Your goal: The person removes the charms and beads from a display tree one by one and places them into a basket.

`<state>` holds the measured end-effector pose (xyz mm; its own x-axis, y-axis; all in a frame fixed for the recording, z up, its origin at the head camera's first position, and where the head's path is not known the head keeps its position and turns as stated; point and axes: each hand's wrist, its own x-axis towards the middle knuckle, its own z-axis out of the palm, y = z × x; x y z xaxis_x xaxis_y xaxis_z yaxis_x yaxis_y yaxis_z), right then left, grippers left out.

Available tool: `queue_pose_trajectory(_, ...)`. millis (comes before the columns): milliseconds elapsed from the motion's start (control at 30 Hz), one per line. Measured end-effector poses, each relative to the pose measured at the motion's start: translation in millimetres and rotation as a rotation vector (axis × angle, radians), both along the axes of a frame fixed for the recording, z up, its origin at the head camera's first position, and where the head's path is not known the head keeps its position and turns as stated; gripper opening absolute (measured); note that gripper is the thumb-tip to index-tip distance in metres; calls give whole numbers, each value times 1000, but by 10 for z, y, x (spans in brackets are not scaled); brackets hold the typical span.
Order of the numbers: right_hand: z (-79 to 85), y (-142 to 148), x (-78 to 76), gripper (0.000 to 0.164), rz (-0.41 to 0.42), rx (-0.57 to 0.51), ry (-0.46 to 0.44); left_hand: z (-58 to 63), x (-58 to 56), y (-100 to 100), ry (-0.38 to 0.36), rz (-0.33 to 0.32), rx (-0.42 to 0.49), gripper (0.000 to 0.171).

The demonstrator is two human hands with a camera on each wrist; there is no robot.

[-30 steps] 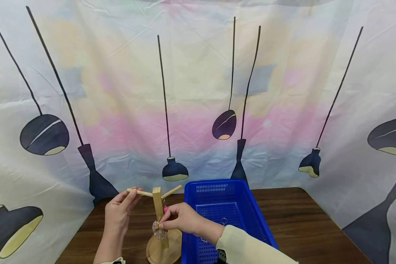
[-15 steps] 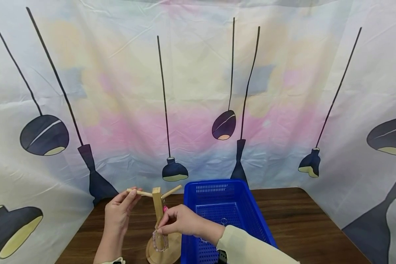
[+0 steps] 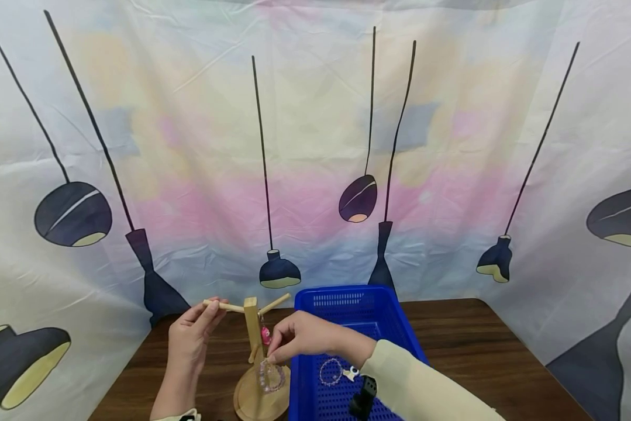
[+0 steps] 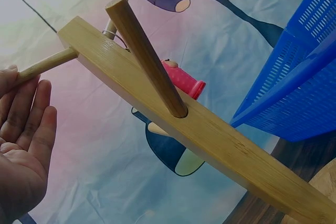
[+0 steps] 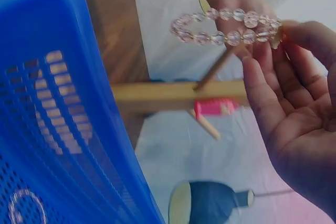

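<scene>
A wooden peg stand point(image 3: 252, 324) rises from a round base. My left hand point(image 3: 191, 336) pinches the end of its upper left peg point(image 4: 47, 66) between thumb and finger. With thumb and fingertips, my right hand point(image 3: 307, 336) holds up a bracelet of clear pinkish beads point(image 5: 218, 39); it dangles just right of the post, over the base in the head view. From the stand's right peg hangs a keychain with a pink figure point(image 3: 265, 335), close to the right fingers. A shorter lower peg point(image 3: 253, 354) points toward me and bears nothing.
Right of the stand is a blue perforated basket point(image 3: 341, 290), with my right forearm across it. Inside lie another beaded bracelet point(image 3: 321, 374) and a white figure charm point(image 3: 350, 373). The dark wooden table point(image 3: 465, 345) backs onto a hanging cloth printed with lamps point(image 3: 315, 146).
My right hand drew the bracelet down in front of the post, then rightward away from the lower peg. The bracelet inside the basket came into fuller view. My left hand stayed on its peg.
</scene>
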<state>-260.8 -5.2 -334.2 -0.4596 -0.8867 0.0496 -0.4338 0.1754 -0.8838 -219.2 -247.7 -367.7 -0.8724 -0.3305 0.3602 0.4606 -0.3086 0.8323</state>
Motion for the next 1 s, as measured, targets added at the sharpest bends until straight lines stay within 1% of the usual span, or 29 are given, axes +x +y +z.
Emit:
queue_pose_trajectory(100, 43, 89, -95, 15, 17, 40, 15, 1, 2, -6, 6, -8, 7, 29)
queue_pose_trajectory(200, 58, 173, -191, 15, 24, 79, 10, 0, 2, -11, 10, -7, 8, 29)
queue_pose_trajectory(333, 31, 271, -302, 15, 25, 114, -3, -1, -2, -11, 7, 1, 3, 29)
queue_pose_trajectory(467, -17, 345, -382, 13, 3, 136, -12, 1, -2, -6, -12, 14, 1, 29)
queue_pose_trajectory(633, -133, 417, -491, 12, -67, 167, 12, 6, 2, -1, -30, 24, 7, 28)
queue_pose_trajectory(833, -344, 507, -595, 8, -214, 198, 46, 4, 6, 10, -38, 24, 5, 29)
queue_pose_trajectory(1000, -536, 561, -648, 10, -324, 202, 74, 3, 5, 17, -27, 15, 7, 29)
